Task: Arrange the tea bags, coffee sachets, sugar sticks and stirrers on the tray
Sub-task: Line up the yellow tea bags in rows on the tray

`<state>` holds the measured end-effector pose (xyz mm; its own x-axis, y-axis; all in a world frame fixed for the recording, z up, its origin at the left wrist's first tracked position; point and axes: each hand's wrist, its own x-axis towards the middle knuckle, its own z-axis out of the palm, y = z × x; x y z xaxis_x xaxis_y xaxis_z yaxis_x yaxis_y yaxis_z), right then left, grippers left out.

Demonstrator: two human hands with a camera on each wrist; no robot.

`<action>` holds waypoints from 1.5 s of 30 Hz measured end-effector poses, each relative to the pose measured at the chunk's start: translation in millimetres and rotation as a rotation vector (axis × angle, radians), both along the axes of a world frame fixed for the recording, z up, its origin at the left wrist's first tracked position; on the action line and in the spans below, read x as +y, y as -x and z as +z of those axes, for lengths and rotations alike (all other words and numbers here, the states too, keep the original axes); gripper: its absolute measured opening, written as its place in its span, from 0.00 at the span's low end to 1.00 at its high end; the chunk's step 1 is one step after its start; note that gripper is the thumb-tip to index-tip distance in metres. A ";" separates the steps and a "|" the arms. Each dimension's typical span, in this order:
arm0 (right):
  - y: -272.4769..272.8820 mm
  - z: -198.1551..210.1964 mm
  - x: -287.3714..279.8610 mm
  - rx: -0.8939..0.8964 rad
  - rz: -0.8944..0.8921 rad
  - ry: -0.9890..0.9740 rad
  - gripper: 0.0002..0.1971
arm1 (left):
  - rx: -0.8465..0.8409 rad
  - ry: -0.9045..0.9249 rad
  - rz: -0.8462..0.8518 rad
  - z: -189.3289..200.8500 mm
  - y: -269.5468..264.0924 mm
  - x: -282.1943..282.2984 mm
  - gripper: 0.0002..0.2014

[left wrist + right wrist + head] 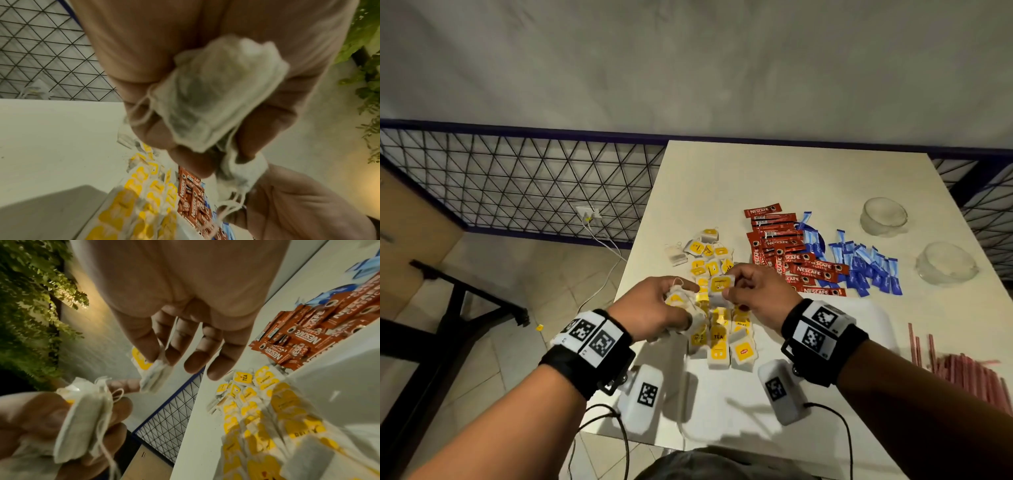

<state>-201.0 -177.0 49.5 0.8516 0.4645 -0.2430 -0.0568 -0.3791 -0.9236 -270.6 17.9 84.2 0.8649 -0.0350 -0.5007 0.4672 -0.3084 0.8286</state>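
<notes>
My left hand (674, 305) grips a small bundle of tea bags (216, 100) in curled fingers, above the table's left side. Beside it, my right hand (732, 286) pinches one yellow-tagged tea bag (720, 286) between thumb and forefinger (156, 350). More tea bags (709, 253) lie loose on the table beyond the hands. Others (722, 346) lie in rows on the white tray (739, 411) under my hands. Red coffee sachets (784, 250) and blue sugar sticks (866, 267) are heaped to the right. Red stirrers (969, 373) lie at the right edge.
Two glass bowls (883, 216) (945, 262) stand at the table's far right. The table's left edge (640, 240) drops to a tiled floor with a white cable (602, 260). A wire mesh fence (517, 185) runs behind.
</notes>
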 end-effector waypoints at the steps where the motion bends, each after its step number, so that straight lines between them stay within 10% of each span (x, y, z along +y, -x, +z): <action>1: 0.0 -0.7 2.0 -0.014 0.029 0.034 0.06 | -0.011 0.013 -0.022 -0.6 2.0 -1.8 0.25; 10: 6.9 -1.8 25.9 -0.185 0.204 0.227 0.03 | -0.004 -0.152 -0.007 -20.4 6.7 -3.1 0.05; 27: 31.2 -50.0 45.0 -0.111 0.686 0.711 0.11 | 0.198 -0.227 0.053 -63.6 55.1 39.5 0.07; 39: 31.6 -71.5 60.8 -0.246 0.572 0.868 0.11 | 0.156 -0.226 0.040 -67.3 59.3 41.0 0.08; 45: 14.3 -58.0 31.5 -0.268 0.314 0.724 0.04 | 0.064 -0.336 -0.223 -75.6 58.2 21.4 0.10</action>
<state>-215.3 -145.5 -8.5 0.7799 0.4969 -0.3806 0.3376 -0.8460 -0.4128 -328.8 39.2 8.6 0.8215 -0.0440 -0.5685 0.4051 -0.6565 0.6363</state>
